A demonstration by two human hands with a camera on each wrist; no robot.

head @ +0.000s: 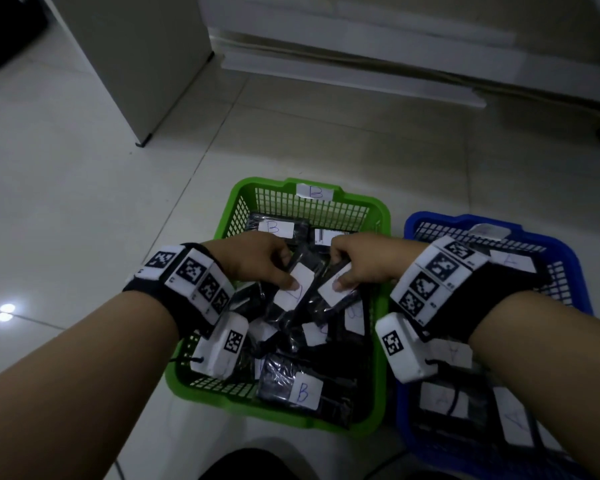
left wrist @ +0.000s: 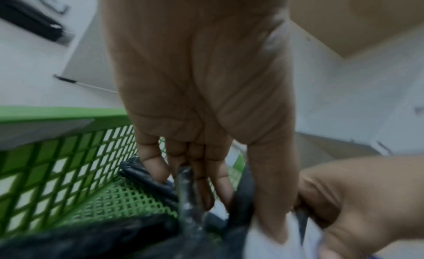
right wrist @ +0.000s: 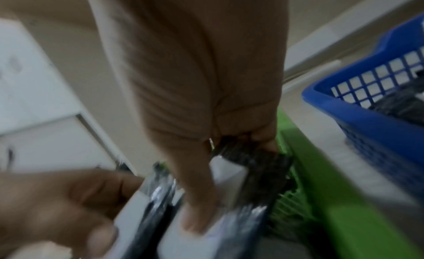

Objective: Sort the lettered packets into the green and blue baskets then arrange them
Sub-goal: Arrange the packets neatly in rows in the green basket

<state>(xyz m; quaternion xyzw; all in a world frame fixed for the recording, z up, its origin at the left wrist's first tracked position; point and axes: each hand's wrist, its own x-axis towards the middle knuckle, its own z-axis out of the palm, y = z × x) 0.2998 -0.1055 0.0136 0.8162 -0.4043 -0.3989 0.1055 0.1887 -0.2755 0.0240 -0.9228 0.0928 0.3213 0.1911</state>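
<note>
The green basket point(head: 381, 216), tagged B point(head: 314, 192) on its far rim, sits on the floor in front of me, full of black packets with white labels. My left hand point(head: 288, 271) pinches one packet point(head: 291, 292) in the basket's middle, thumb on its white label. Beside it, my right hand point(head: 340, 268) pinches another packet point(head: 335, 289) the same way. In the left wrist view my fingers point(left wrist: 204, 190) curl behind the black packet point(left wrist: 243, 195). Blur hides both held labels' letters. The blue basket point(head: 568, 258) to the right holds packets marked A point(head: 513, 420).
Loose B packets lie at the green basket's near edge point(head: 302, 393) and far end point(head: 276, 228). A white cabinet point(head: 136, 64) stands at the back left and a white furniture base point(head: 361, 74) runs along the back. Tiled floor point(head: 66, 202) lies to the left.
</note>
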